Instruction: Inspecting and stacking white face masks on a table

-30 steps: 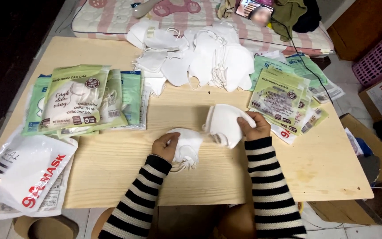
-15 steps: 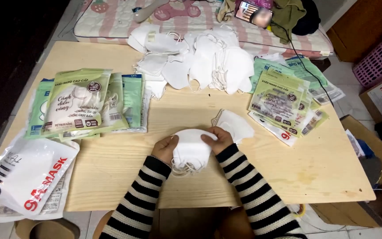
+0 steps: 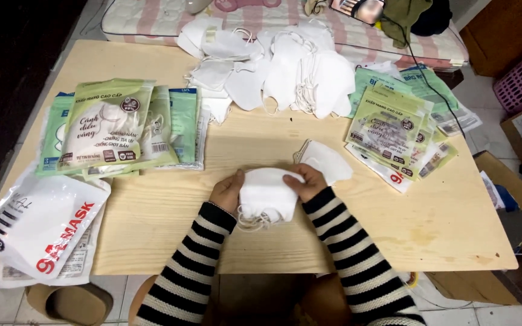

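1. The wooden table (image 3: 394, 229) fills most of my view; its near edge runs along the bottom, and both of my striped sleeves come in over it.
2. A bed with a pink striped cover (image 3: 261, 18) lies just past the far edge of the table.
3. At the near left corner I see large white pouches with red lettering (image 3: 37, 229), hanging partly over the table's edge.
4. Along the far edge, about the middle, sits a loose heap of white masks (image 3: 291, 72), their ear loops tangled together.
5. Toward the left edge lies a stack of green mask packets (image 3: 113, 127), fanned out and overlapping.
6. Toward the right edge a second stack of green packets (image 3: 394, 130) is spread in much the same way.
7. The small pile of folded white masks (image 3: 266, 196) that I hold is near the middle of the table, closer to the near edge, with its loops trailing out below it.
8. One more folded white mask (image 3: 327, 163) lies flat just beyond my right hand, touching or nearly touching it.
9. My left hand (image 3: 228, 192) grips the pile's left side, fingers closed against it.
10. My right hand (image 3: 306, 181) grips the pile's right side, fingers likewise pressed on the pile.
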